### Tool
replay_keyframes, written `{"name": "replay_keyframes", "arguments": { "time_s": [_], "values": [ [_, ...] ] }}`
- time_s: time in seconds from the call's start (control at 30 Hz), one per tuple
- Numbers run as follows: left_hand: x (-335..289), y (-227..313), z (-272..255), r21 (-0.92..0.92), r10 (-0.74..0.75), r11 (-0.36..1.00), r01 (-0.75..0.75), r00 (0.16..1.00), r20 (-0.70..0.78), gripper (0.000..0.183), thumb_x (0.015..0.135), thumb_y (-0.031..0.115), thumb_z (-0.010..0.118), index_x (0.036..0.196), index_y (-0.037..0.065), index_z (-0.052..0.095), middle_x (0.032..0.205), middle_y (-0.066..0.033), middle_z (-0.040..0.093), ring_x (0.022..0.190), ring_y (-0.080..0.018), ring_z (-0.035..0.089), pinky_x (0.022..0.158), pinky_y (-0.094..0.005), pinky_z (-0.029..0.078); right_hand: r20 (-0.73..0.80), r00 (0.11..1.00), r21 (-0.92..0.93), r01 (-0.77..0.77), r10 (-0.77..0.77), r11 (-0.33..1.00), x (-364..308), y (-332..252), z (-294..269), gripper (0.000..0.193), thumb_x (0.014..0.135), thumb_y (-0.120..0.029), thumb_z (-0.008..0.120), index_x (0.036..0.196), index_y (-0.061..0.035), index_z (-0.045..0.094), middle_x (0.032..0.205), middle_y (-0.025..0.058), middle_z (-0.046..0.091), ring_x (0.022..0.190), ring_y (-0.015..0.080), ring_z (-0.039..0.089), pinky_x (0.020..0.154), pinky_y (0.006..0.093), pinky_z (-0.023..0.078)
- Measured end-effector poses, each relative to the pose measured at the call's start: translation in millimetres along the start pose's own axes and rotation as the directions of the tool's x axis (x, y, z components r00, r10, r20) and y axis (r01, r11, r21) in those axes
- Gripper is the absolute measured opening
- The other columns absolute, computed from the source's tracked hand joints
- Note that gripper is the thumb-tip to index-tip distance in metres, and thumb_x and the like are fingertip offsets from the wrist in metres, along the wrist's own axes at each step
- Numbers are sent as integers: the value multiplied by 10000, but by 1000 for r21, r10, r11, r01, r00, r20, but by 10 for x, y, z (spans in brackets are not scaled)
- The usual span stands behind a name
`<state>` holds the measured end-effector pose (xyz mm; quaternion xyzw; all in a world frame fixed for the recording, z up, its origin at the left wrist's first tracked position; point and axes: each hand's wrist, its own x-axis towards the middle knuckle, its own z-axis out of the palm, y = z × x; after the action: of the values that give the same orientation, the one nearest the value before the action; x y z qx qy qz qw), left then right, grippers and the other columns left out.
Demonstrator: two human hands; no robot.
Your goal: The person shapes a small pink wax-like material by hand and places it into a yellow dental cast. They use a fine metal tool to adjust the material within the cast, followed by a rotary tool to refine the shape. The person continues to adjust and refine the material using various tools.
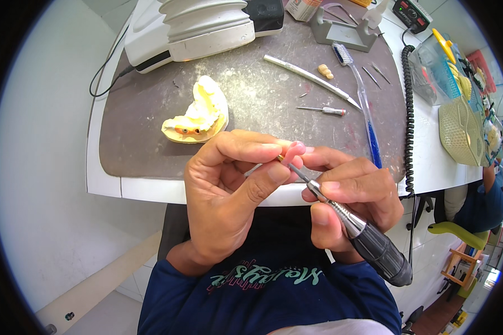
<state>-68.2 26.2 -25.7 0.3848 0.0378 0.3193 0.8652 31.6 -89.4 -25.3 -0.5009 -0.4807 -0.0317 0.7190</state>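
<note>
My left hand (221,192) is closed, pinching a small, glossy pink curved piece (292,152) between thumb and fingers. My right hand (360,184) grips a rotary handpiece (377,251) with a black rear body and a silver front, held like a pen. Its thin bur points up and left to the pink piece; whether the two touch is too small to tell. Both hands are close together over the bench's front edge. Beyond my left hand lies a yellow plaster dental model (198,114) with an orange-pink strip and dark holes along one side.
On the grey mat lie a white-handled knife (310,80), a small screwdriver (324,110), a tooth-coloured piece (325,71) and a blue-handled brush (363,100). A white bellows-hooded unit (207,33) stands far left. A coiled black cord (408,123) and a basket (461,131) line the right.
</note>
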Motion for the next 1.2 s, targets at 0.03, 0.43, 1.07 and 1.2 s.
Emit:
{"name": "replay_keyframes", "arguments": {
  "time_s": [0.03, 0.43, 1.07, 1.2],
  "values": [
    [0, 0, 3, 0, 1, 1000, -1, 1000, -2, 209, 860, -129, 677, 1024, -14, 619, 1080, -195, 673, 1033, -250, 694, 893, -355, 597, -2, 1000, 0, 1, -1, 1000, -2, 1, -1, 216, 784, -3, 771, 939, 21, 622, 800, 134, 681, 711, 209, 699, 831, 511, 608],
    [-7, 11, 39, 96, -18, 995, 19, 1000, -14, 175, 896, -31, 678, 1044, 32, 612, 1063, -113, 631, 958, -179, 669, 803, -276, 616, 47, 998, -21, -52, 53, 998, -21, -35, -36, 230, 880, -135, 742, 1014, -28, 588, 804, 122, 646, 808, 256, 705, 901, 497, 570],
    [-44, 41, -9, 63, -41, 997, 43, 998, -41, 177, 886, -90, 660, 1026, 2, 604, 1070, -167, 659, 973, -222, 690, 880, -354, 585, -54, 979, 101, -192, 198, 976, 47, -160, -300, 202, 786, 33, 719, 947, 42, 598, 718, 129, 648, 689, 209, 694, 754, 402, 621],
    [-12, 10, 5, 115, 10, 993, -11, 1000, 7, 164, 901, -76, 657, 1032, 3, 599, 1067, -158, 649, 964, -207, 682, 876, -358, 584, -54, 800, -67, -600, 597, 797, 334, -401, -1013, 185, 856, -142, 691, 767, -35, 568, 653, 30, 600, 555, 71, 582, 523, 211, 483]
  ]
}}
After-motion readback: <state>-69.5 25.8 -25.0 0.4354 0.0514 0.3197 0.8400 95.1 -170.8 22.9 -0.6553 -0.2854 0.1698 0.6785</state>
